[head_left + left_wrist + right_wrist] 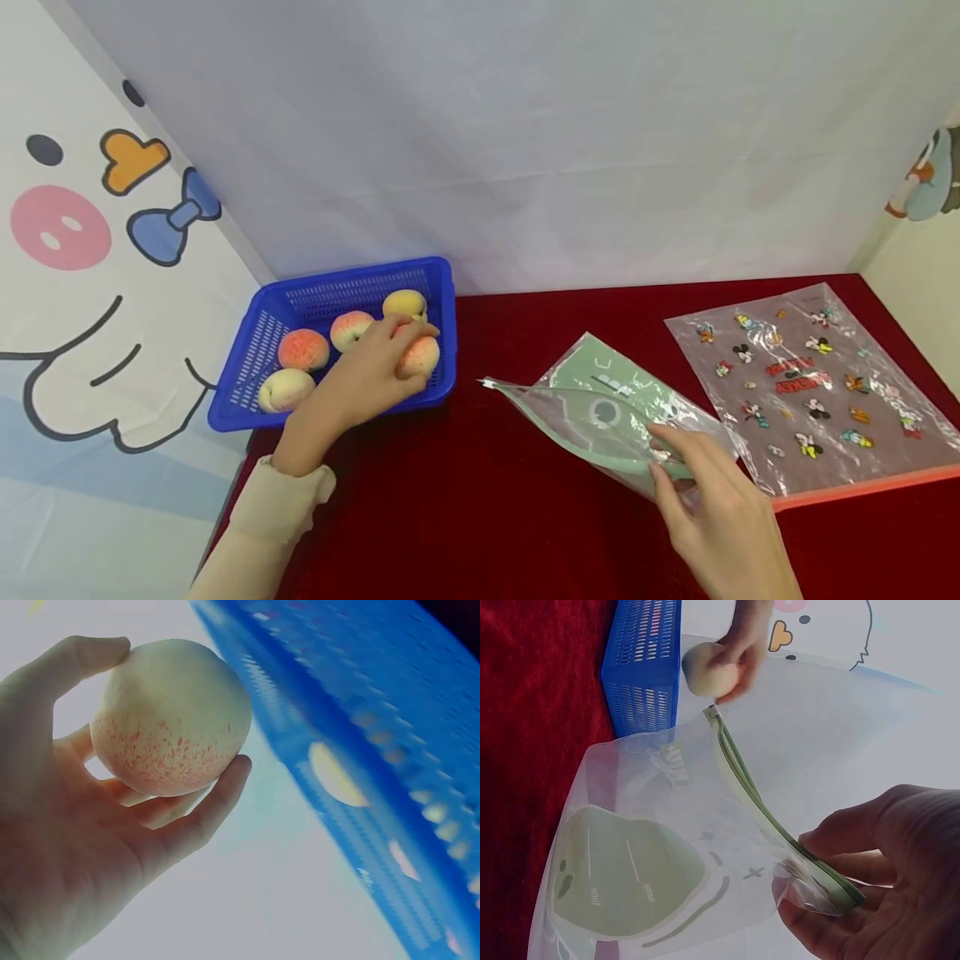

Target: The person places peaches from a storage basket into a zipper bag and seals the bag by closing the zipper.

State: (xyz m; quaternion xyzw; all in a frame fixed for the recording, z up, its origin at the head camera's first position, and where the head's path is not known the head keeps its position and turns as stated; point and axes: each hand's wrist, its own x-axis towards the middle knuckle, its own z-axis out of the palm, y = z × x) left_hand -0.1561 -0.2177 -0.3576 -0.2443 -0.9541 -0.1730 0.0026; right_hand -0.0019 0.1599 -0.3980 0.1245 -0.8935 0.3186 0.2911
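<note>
A pinkish-yellow peach [172, 720] is gripped between the thumb and fingers of my left hand [378, 371], held above the right part of the blue basket [337, 275]. Several other peaches lie in the basket, among them a red one [303, 349] and a pale one [287, 390]. With thumb and fingers, my right hand [720, 508] pinches the green zip edge of a clear zip bag [645, 877] with a green cartoon print. The bag's mouth gapes slightly, and its slider end points toward the basket.
On the right of the dark red tablecloth [480, 508] lies another clear bag [817, 392] with cartoon figures and an orange-red edge. A white cloth backdrop [525, 150] stands behind the table, and a cartoon-printed panel [90, 333] is at the left.
</note>
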